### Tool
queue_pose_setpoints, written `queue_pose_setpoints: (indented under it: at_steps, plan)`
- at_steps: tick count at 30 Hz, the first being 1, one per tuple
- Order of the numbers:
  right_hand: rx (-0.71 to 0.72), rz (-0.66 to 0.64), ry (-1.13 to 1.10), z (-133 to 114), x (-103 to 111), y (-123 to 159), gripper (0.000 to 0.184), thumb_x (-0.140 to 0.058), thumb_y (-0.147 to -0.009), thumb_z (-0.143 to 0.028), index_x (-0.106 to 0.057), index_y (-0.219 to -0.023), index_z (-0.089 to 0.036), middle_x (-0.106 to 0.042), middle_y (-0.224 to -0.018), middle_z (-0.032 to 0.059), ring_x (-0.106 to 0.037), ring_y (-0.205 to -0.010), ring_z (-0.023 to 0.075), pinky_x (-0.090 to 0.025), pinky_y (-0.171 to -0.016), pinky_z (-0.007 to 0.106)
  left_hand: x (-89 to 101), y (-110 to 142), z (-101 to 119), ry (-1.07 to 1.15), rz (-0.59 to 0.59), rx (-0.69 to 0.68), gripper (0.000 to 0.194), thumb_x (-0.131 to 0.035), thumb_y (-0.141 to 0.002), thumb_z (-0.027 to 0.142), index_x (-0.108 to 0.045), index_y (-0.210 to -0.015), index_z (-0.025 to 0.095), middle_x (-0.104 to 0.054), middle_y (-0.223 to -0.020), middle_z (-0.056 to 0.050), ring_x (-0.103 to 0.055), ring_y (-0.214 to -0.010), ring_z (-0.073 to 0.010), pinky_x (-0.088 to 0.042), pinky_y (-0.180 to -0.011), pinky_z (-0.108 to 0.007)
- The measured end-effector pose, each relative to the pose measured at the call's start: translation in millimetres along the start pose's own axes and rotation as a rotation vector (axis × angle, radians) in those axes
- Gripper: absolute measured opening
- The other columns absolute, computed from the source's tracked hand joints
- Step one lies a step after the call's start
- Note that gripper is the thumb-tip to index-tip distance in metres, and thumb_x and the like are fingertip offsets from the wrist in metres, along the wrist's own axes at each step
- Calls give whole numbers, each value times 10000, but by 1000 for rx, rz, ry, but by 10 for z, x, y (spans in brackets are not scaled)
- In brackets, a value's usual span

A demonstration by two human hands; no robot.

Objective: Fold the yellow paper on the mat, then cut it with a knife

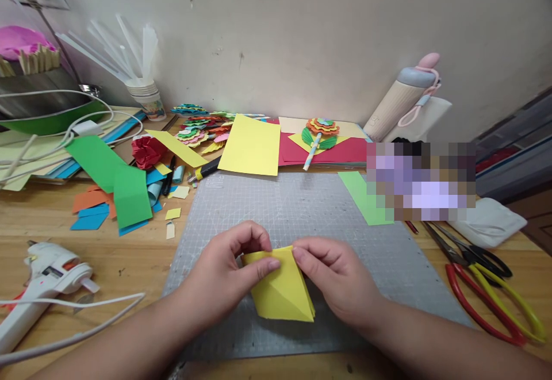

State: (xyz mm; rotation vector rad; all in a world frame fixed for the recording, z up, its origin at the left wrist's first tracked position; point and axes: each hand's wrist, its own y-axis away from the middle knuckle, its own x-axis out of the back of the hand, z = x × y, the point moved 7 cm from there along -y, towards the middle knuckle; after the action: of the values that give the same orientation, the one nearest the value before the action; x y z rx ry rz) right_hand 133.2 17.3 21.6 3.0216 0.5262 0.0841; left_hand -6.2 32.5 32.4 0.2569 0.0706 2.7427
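Note:
A folded piece of yellow paper (pixel 282 294) is held tilted above the grey cutting mat (pixel 259 207), its layers showing at the right edge. My left hand (pixel 235 265) pinches its upper left part, thumb on the near face and fingers behind. At the top right corner, my right hand (pixel 332 276) grips the paper between thumb and curled fingers. Beyond the mat lies a flat yellow sheet (pixel 250 145). A paper flower (pixel 322 128) with orange layers, green leaves and a striped stem rests on red paper (pixel 345 150).
On the left are a white glue gun (pixel 56 271) with its cord, green paper strips (pixel 131 196) and coloured scraps. A cup of straws (pixel 146 98) stands behind. Scissors (pixel 487 294) lie right of the mat, near a light green strip (pixel 366 199) and a leaning bottle (pixel 399 101).

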Motion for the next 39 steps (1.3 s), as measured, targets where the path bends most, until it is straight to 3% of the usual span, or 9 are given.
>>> queue_pose_setpoints:
  at_steps: [7,13,18,22,27,31,39]
  plan:
    - [-69,20,22,56,8,-12,333,-508,-886,-426,-705,-775,-181,-573,-671,11,-484,-602,122,-418,-535,243,-37,33,198,-190,-101,-261,139,-603,-844,209,-513,-738,205,-536,-795,18,-496,-764,-135,-396,-702,-271]
    - [-32,-40,23,16,-52,-14,272,-566,-856,-425,-717,-861,-198,-626,-712,18,-538,-624,126,-453,-563,253,-19,28,32,-185,-79,-73,119,-583,-848,254,-497,-778,211,-515,-733,30,-469,-687,-133,-383,-612,-251]
    - [-113,-53,-104,104,-62,-24,278,-633,-812,-451,-698,-846,-183,-639,-712,11,-555,-622,114,-463,-599,259,-25,24,58,-181,-75,-127,40,-576,-847,236,-543,-845,216,-559,-802,13,-510,-742,-139,-411,-657,-253]
    - [-138,-53,-166,135,-65,-30,267,-670,-788,-447,-688,-841,-186,-650,-729,7,-567,-634,114,-463,-611,259,-27,10,72,-177,-75,-95,130,-607,-832,293,-548,-763,201,-546,-729,16,-494,-689,-135,-395,-615,-248]
    - [-119,-26,-144,109,-28,-43,275,-636,-818,-454,-681,-813,-183,-643,-708,12,-563,-625,120,-457,-588,257,11,-14,-13,29,-24,50,208,-627,-801,360,-547,-731,182,-526,-680,21,-477,-632,-120,-380,-564,-233]
    - [-89,-43,-58,73,-24,-38,259,-613,-834,-439,-691,-850,-193,-657,-737,21,-581,-663,138,-471,-605,271,4,-35,-126,182,-47,151,234,-692,-754,362,-565,-728,167,-543,-674,23,-484,-611,-104,-373,-549,-214]
    - [-40,-68,-70,44,-43,-35,203,-588,-851,-372,-677,-831,-191,-649,-733,11,-559,-636,116,-460,-587,245,-11,-31,-175,246,-57,210,259,-712,-728,369,-559,-712,160,-533,-639,29,-465,-578,-93,-354,-526,-205]
